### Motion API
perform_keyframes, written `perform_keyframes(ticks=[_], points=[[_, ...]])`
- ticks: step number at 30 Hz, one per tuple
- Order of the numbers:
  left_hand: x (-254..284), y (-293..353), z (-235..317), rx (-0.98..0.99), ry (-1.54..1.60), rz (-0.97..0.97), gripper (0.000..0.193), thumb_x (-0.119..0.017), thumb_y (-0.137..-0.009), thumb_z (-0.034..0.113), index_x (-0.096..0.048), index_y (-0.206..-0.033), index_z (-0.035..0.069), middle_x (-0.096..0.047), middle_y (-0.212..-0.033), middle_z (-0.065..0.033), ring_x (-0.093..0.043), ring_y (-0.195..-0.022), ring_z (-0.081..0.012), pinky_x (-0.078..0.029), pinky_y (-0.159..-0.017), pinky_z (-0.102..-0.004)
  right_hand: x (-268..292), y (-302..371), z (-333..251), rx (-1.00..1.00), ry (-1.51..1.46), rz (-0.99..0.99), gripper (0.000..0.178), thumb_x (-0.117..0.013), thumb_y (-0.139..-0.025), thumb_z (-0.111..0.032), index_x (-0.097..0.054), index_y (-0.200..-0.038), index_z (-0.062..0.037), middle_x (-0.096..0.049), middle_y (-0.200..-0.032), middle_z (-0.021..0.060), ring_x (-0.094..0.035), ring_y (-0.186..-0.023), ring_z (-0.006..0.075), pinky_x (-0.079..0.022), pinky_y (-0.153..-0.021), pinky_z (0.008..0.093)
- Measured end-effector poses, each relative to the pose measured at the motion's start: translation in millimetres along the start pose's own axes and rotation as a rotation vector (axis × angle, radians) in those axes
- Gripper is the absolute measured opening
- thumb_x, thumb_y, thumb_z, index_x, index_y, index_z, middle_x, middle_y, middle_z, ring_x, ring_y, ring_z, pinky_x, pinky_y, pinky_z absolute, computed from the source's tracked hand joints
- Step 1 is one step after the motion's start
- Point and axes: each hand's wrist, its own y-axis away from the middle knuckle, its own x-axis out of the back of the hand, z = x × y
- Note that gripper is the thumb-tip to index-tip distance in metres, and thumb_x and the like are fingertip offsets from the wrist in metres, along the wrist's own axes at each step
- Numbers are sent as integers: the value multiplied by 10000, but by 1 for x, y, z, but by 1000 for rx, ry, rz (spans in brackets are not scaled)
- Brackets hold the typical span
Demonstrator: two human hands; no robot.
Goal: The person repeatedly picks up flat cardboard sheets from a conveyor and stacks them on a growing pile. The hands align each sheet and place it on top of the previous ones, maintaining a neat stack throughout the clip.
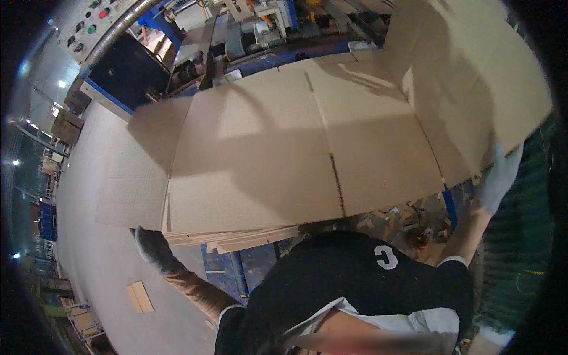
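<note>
A large creased brown cardboard sheet [254, 142] spans the middle, over a stack of more cardboard sheets [254, 238]. Its left flap [133, 186] bends down past the stack, and its right panel [473, 71] stands raised. My left hand [149, 247], in a grey glove, grips the lower edge of the left flap; its fingers are partly hidden. On the other side, my gloved right hand [502, 174] holds the lower edge of the raised panel, thumb in front and the other fingers hidden behind.
Beyond the sheet stands a machine with rollers and blue framing [254, 41]. A control panel with buttons [92, 21] is at the far left. Cardboard scraps [408, 228] lie below right, and a small cardboard piece [140, 297] rests on the grey floor [94, 236].
</note>
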Motion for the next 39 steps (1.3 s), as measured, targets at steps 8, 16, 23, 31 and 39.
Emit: perform_keyframes(ticks=[8, 16, 23, 31, 39], points=[[-112, 80, -12, -60, -456, -38, 296, -607, -847, 57, -610, -1123, -48, -653, -1060, -109, -601, -901, -209, -473, -846, -326, -29, 105, 19, 879, 151, -1205, 373, -607, -725, -57, -643, -1090, -126, -614, -1224, 102, -529, -1195, 320, -392, -1006, 485], [-198, 109, -52, -672, -1276, -1086, 497, -542, -759, 57, -569, -1250, 132, -529, -1317, -135, -473, -1231, -357, -297, -1073, -534, -69, 112, 56, 1074, 40, -1190, 405, -577, -777, -179, -602, -1181, -187, -559, -1309, 57, -471, -1260, 288, -396, -1036, 462], [-193, 73, -60, -752, -1294, -1122, 551, -611, -729, 99, -540, -1275, 126, -494, -1345, -158, -465, -1230, -374, -300, -1064, -542, -111, 74, 70, 1148, 251, -1156, 487, -599, -790, -363, -564, -1227, -151, -529, -1330, 110, -465, -1251, 313, -336, -1065, 463], [-251, -11, -112, -935, -1200, -960, 540, -681, -777, 193, -523, -1283, 94, -513, -1298, -178, -486, -1190, -374, -355, -1029, -514, -210, 14, 82, 921, 201, -1153, 748, -609, -755, -597, -524, -1267, -58, -511, -1323, 169, -440, -1256, 343, -305, -1074, 450], [-314, -70, -166, -1010, -1318, -756, 554, -607, -844, 284, -463, -1348, 105, -502, -1316, -179, -448, -1247, -331, -309, -1052, -526, -288, 4, 85, 739, 552, -970, 741, -607, -759, -597, -479, -1356, -178, -458, -1392, 152, -445, -1260, 335, -311, -1065, 468]])
